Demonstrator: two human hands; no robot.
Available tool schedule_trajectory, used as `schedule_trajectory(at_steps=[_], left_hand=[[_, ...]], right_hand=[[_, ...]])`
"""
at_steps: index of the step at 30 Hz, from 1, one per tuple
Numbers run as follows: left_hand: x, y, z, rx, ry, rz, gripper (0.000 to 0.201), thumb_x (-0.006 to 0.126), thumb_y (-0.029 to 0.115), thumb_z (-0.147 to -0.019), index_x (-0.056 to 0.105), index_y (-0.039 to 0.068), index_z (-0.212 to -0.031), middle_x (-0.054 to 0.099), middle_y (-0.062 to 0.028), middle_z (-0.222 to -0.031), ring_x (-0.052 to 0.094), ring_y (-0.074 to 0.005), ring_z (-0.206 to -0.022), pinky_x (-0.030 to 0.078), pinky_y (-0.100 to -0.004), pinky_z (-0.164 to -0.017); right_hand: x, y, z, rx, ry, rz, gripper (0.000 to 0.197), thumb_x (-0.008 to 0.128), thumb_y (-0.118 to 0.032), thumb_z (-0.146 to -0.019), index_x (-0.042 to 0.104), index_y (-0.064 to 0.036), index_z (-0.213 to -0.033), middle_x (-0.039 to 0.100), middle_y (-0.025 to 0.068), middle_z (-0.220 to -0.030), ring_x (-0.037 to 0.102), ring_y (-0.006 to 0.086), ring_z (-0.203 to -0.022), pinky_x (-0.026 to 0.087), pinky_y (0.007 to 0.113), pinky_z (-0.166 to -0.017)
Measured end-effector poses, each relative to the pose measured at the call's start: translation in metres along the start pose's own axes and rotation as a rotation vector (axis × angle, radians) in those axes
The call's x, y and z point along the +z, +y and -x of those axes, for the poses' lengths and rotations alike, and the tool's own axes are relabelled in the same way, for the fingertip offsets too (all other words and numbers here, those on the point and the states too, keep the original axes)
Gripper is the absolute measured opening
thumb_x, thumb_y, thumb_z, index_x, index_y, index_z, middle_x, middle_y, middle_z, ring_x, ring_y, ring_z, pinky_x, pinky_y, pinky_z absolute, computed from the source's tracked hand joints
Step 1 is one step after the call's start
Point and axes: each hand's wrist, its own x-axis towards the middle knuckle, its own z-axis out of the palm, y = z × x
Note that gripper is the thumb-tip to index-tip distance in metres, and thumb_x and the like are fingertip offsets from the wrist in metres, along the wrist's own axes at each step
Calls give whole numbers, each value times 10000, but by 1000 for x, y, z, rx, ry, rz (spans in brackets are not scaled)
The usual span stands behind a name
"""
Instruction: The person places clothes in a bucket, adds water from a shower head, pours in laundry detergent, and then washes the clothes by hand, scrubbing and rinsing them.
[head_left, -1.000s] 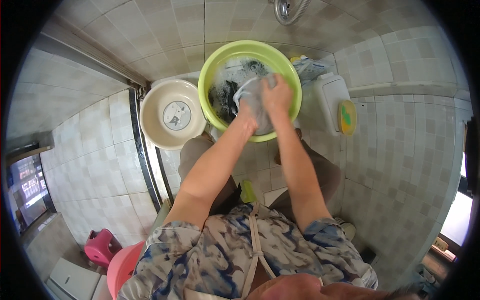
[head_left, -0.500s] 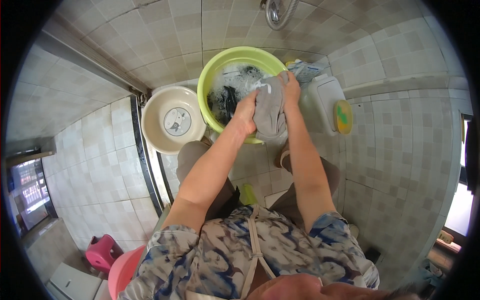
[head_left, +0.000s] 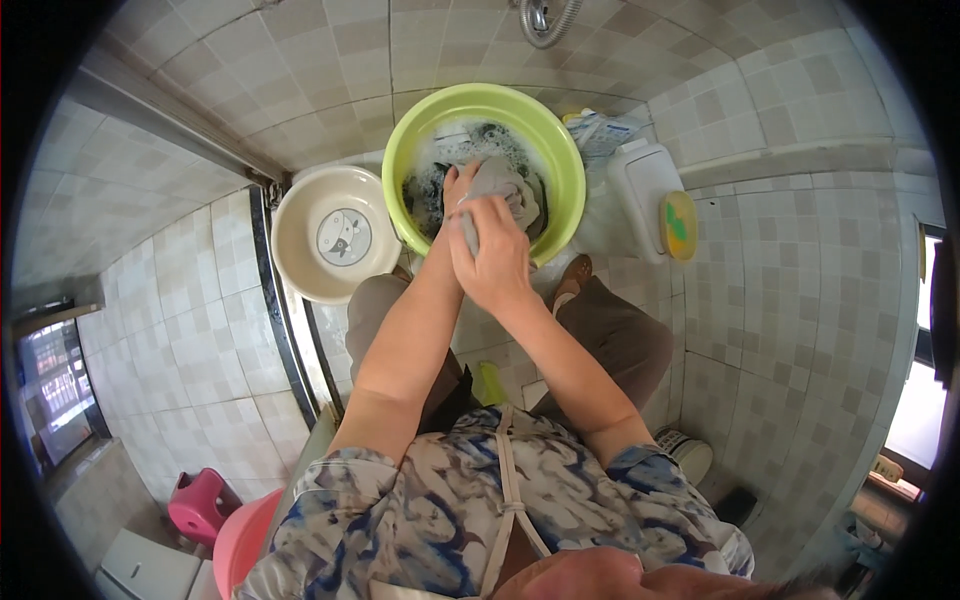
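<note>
A bunched grey cloth (head_left: 508, 183) is stretched between my hands over the lime-green basin (head_left: 570, 150). My left hand (head_left: 458, 190) is at the basin's middle, gripping the cloth from its left side. Crossing in front of my left wrist, my right hand (head_left: 492, 252) is closed on a lower fold of the same cloth. Dark wet clothes (head_left: 425, 190) lie in foamy water inside the basin; my hands and the cloth hide part of them.
A cream basin (head_left: 283, 238) with a cow picture stands left of the green one. On the right are a plastic packet (head_left: 600, 132), a white container (head_left: 642, 185) and a yellow-green item (head_left: 680, 226). A pink stool (head_left: 196, 508) stands at lower left. A shower hose (head_left: 545, 28) hangs above.
The cloth went from hanging spread over the basin's right side to bunched near its middle. My right hand came left and nearer me, crossing my left wrist.
</note>
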Motion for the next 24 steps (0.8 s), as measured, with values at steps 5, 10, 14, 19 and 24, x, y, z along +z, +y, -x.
schedule_trajectory(at_steps=[5, 10, 14, 19, 24], left_hand=[[60, 43, 19, -584, 173, 637, 249, 404, 171, -927, 531, 28, -1087, 606, -117, -1015, 604, -248, -911, 505, -410, -804], [48, 57, 36, -326, 134, 436, 251, 466, 164, -893, 513, 64, -1118, 606, -140, -1044, 596, -272, -930, 497, -426, -789], [66, 68, 47, 235, -28, -734, 289, 528, 161, -821, 502, 62, -1092, 558, -203, -1005, 563, -375, -852, 462, -438, -721], [63, 65, 61, 343, -290, -699, 348, 555, 179, -843, 510, 64, -1168, 565, -164, -998, 569, -311, -910, 447, -382, -782], [58, 56, 57, 49, -160, -70, 502, 475, 288, -923, 351, 112, -1377, 515, -138, -1234, 556, -247, -1085, 433, -352, -898]], right_hand=[[-22, 111, -68, 392, 176, 476, 392, 496, -327, -797, 582, 22, -954, 604, 291, -815, 580, 465, -778, 458, 516, -736], [-44, 79, -49, 710, -45, -518, 566, 458, -400, -912, 325, -73, -1354, 416, 131, -1298, 413, 252, -1194, 349, 367, -991], [-60, 84, -17, 477, -139, -811, 703, 553, -347, -896, 200, -71, -1438, 327, 95, -1423, 310, 220, -1301, 237, 320, -1066], [-72, 115, -22, 705, -23, -821, 433, 600, -208, -852, 479, -25, -1225, 527, 70, -1174, 489, 195, -1096, 379, 328, -954], [-99, 151, -59, 788, 495, -1098, 261, 561, -201, -816, 573, -32, -1015, 587, 75, -982, 573, 240, -910, 479, 377, -827]])
